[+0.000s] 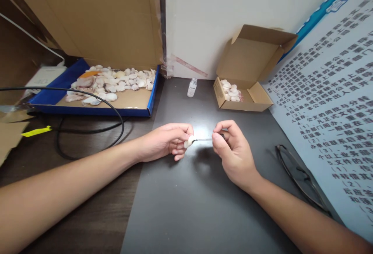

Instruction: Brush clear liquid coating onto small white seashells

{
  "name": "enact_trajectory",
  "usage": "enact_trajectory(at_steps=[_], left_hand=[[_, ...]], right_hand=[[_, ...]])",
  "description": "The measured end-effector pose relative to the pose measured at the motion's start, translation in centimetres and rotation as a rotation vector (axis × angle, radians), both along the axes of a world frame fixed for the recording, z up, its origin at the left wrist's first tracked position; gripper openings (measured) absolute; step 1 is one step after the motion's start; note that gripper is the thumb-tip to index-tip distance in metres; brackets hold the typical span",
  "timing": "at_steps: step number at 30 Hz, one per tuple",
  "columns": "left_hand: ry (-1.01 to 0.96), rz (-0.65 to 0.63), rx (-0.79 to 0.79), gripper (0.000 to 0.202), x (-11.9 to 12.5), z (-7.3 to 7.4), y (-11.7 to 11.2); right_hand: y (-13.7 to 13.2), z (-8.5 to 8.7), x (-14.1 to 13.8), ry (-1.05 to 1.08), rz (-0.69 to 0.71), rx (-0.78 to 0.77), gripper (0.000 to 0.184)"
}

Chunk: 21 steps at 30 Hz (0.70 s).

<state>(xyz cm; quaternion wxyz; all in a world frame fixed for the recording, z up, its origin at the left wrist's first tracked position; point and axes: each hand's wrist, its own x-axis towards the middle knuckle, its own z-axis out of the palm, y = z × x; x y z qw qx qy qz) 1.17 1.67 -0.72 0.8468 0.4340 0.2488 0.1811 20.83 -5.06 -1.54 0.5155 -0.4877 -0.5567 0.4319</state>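
Observation:
My left hand (166,141) pinches a small white shell (189,141) between thumb and fingers, low over the grey mat (198,203). My right hand (233,153) is closed on a thin metal tool (205,140), whose tip touches the shell. A small clear bottle (192,87) stands upright on the mat behind the hands. To the back right, an open cardboard box (247,102) holds several shells. At the back left, a blue tray (96,110) holds a pile of many shells (113,83).
A black cable (116,118) loops over the dark wooden table at left, near a yellow tag (36,131). Black-framed glasses (303,180) lie at the right beside a printed board (335,122). A large cardboard sheet (96,17) leans behind the tray.

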Motion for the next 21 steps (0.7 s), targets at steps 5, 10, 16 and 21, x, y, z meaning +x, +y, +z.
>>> enact_trajectory(at_steps=[5,10,16,21], left_hand=[[0.004,0.001,-0.015,0.013,0.03,0.03,-0.02],[-0.001,-0.003,0.009,0.013,-0.04,-0.06,0.0],[-0.001,-0.004,-0.013,0.013,-0.05,-0.09,0.02],[0.003,-0.003,0.007,0.012,-0.08,-0.05,0.02]], right_hand=[[0.14,0.02,0.0,0.093,-0.004,0.043,0.014],[0.26,0.09,0.06,0.008,-0.025,-0.001,0.018],[0.27,-0.08,-0.05,0.115,-0.019,0.032,0.019],[0.26,0.01,-0.05,0.018,-0.019,-0.017,0.019]])
